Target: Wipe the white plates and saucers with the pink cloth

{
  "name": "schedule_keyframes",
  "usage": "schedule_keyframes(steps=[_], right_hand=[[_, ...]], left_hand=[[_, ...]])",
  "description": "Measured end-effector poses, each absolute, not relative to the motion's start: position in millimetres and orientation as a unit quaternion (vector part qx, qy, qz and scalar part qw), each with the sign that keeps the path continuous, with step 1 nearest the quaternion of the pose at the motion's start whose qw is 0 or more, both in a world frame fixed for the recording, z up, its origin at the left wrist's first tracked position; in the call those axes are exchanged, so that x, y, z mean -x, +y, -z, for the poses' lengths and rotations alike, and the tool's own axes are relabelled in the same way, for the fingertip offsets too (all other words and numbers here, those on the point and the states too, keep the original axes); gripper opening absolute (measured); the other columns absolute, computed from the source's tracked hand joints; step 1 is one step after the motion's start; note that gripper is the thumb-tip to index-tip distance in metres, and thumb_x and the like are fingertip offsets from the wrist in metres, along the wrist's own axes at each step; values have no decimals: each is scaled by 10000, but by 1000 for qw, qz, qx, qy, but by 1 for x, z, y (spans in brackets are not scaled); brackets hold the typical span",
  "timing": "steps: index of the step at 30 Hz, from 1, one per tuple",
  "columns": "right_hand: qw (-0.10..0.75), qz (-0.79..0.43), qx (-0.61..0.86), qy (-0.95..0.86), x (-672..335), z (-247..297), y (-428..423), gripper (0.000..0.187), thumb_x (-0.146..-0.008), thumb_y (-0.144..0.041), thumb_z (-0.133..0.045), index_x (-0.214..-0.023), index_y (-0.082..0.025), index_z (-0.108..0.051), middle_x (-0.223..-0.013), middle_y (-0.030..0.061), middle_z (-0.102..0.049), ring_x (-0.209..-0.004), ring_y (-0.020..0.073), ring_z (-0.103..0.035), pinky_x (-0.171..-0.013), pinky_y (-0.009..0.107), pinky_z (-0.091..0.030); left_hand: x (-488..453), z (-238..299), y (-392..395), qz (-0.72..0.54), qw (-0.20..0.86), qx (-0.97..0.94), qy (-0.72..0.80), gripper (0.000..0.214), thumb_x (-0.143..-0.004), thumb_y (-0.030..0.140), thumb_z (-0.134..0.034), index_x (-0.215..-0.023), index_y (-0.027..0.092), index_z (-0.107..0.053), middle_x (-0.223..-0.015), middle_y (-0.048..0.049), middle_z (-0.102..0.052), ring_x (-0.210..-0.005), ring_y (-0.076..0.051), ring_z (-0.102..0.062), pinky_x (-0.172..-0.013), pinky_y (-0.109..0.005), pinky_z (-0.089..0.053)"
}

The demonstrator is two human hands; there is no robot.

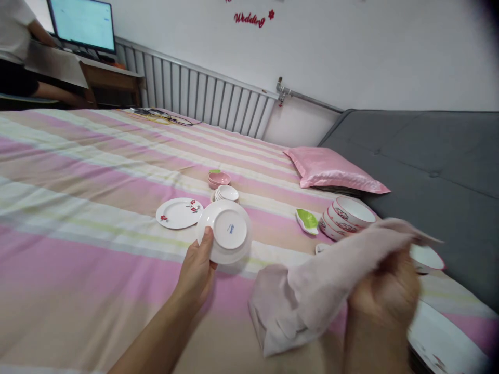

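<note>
My left hand (197, 270) grips a small white plate (231, 228) by its edge, thumb on the underside, which faces me and bears a blue mark. In my right hand (388, 291), blurred by motion, a pale pink cloth (312, 285) is bunched and hangs toward the left. Cloth and plate are apart. Flat on the bed behind the held plate lies a white plate with red flowers (180, 213). Just beyond are small white bowls (227, 193), stacked, and pink bowls (219, 179).
A green leaf-shaped dish (307, 221) and stacked patterned bowls (346, 217) stand right of centre. More dishware, including a large white plate (444, 337), lies at the lower right. A pink pillow (335, 169) rests by the grey headboard (421, 156). A person (15, 41) sits at a desk, far left.
</note>
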State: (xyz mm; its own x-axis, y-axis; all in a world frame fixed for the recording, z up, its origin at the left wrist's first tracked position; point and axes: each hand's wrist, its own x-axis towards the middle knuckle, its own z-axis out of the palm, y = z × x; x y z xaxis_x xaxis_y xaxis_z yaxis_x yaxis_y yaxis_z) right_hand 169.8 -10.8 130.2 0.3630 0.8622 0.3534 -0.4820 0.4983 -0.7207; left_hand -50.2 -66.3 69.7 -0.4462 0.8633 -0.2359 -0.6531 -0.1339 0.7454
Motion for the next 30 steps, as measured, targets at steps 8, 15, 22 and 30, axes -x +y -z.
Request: schedule_keyframes(steps=[8,15,22,30], right_hand=[[603,-624,326,-376,-130,-86,13,239,-635,-300,-762,-743,-174,-590,-532,-95,-430,-410,8,-319,-366,108,-246],[520,-483,452,-540,-128,-66,20,475,-717,-405,-655,-1123,-173,-566,-793,27,-650,-546,84,-560,-431,167,-352],[412,-451,516,-601,-124,-39,30,400,-726,-447,-585,-1003,-166,-519,-803,40,-634,-703,188,-654,-542,265,-486],[269,-209,597,-726,-106,-15,30,613,-655,-545,-608,-1128,-162,-542,-1143,171,-578,-1011,321,-560,-796,446,-434]], left_hand=[[48,-67,-68,-727,508,-160,433,505,-764,475,-624,-1165,170,-598,-1015,-72,-674,-902,-168,-623,-718,-198,-491],[50,-65,-67,-726,494,-159,451,518,-766,484,-616,-1186,184,-584,-974,-72,-683,-912,-178,-623,-762,-228,-489],[52,-64,-64,-732,469,-119,479,408,-808,398,-598,-1140,162,-612,-918,-79,-700,-862,-172,-648,-761,-233,-505],[50,-59,-60,-727,492,-105,468,331,-844,332,-565,-1114,151,-621,-966,-97,-696,-912,-177,-644,-782,-239,-518]])
